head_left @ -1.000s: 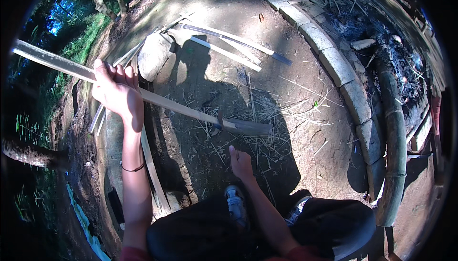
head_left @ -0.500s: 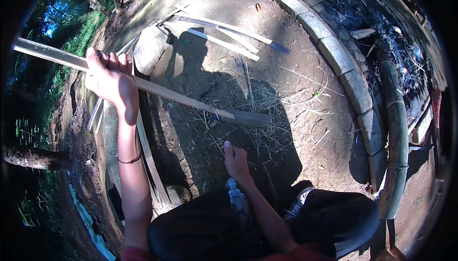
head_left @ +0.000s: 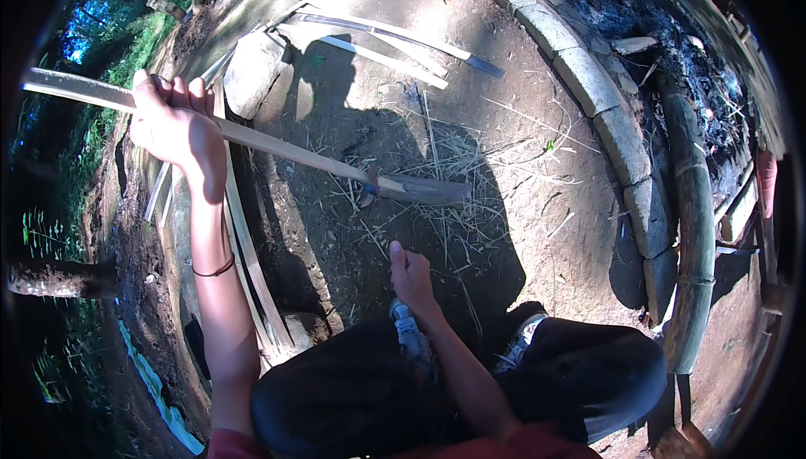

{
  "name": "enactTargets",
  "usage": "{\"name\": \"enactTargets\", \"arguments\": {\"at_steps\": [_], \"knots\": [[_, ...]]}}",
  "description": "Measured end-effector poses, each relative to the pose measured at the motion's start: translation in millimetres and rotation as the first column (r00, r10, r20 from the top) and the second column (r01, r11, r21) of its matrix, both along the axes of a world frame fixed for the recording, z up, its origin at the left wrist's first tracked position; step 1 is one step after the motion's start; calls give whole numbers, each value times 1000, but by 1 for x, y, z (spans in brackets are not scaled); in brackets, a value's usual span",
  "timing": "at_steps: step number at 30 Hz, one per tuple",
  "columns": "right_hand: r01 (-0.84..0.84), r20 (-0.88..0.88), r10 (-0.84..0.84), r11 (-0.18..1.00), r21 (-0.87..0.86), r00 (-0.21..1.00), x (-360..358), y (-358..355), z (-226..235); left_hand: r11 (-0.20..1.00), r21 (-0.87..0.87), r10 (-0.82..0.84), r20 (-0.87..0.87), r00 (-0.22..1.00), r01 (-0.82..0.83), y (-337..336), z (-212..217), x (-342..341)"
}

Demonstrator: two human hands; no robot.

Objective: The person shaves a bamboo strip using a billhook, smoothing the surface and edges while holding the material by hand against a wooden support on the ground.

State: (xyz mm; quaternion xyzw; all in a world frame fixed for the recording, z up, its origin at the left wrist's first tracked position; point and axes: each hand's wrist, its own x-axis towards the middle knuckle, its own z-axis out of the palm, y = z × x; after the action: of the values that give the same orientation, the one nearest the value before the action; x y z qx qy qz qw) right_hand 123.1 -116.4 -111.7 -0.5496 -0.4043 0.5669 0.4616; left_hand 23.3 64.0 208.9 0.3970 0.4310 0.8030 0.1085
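Sunlight glares off the pale rock (head_left: 254, 73) and throws a dark shadow (head_left: 336, 216) across the ground (head_left: 550, 262). Edges curve toward the rim, where dim foliage (head_left: 50, 232) seems blurred.

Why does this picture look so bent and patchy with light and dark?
Head view: the fisheye leaves black corners and seems to bow the bamboo pole; also in the head view, harsh sun brightens the rock and left hand, while a dark shadow surrounds the right hand.
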Motion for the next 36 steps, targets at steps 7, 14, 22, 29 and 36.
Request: {"name": "enactTargets", "arguments": {"at_steps": [7, 14, 22, 29, 36], "knots": [[-10, -42, 12, 1000, 29, 999, -9, 7, 36, 997, -51, 53, -58, 997, -56, 3, -6, -20], [47, 42, -45, 998, -38, 998, -3, 12, -1, 998, -62, 11, -24, 1000, -12, 7, -9, -27], [2, -12, -2, 1000, 3, 1000, -4, 9, 8, 996, -73, 58, -24, 998, -59, 5, -4, -19], [42, -100, -39, 999, 30, 994, -15, 14, 0, 995, -86, 36, -43, 998, -39, 6, -5, -34], [46, -71, -50, 997, -62, 996, -4, 28, -17, 998, -54, 22, -8, 1000, -23, 3, 0, -21]]}}
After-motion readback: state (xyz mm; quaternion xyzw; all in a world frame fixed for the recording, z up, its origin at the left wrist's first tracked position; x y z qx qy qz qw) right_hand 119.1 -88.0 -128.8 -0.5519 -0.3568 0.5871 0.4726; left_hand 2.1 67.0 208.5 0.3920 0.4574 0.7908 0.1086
